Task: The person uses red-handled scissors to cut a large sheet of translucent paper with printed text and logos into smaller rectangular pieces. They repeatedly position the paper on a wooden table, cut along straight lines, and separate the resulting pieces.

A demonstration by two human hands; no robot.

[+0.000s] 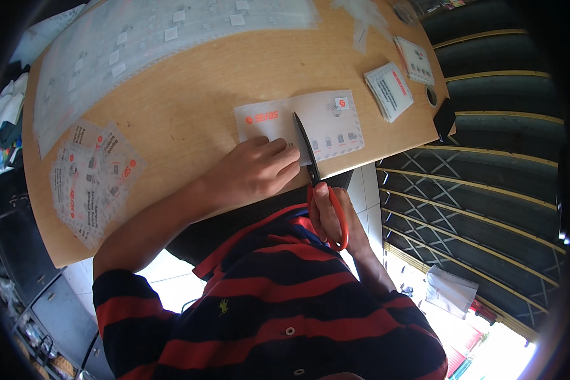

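Observation:
A white printed sheet with red lettering and small grey pictures lies at the table's near edge. My left hand is on its left part, fingers curled and pressed together on the paper. My right hand grips a pair of scissors by the red handles, just off the table edge. The dark blades point away from me across the middle of the sheet and look closed or nearly so. How far they pass above or below the paper is hard to tell.
On the wooden table, loose printed sheets spread at the left. A long translucent printed sheet covers the far side. Stacked printed pieces, a tape roll and a dark block sit at the right. A folding shutter stands beyond.

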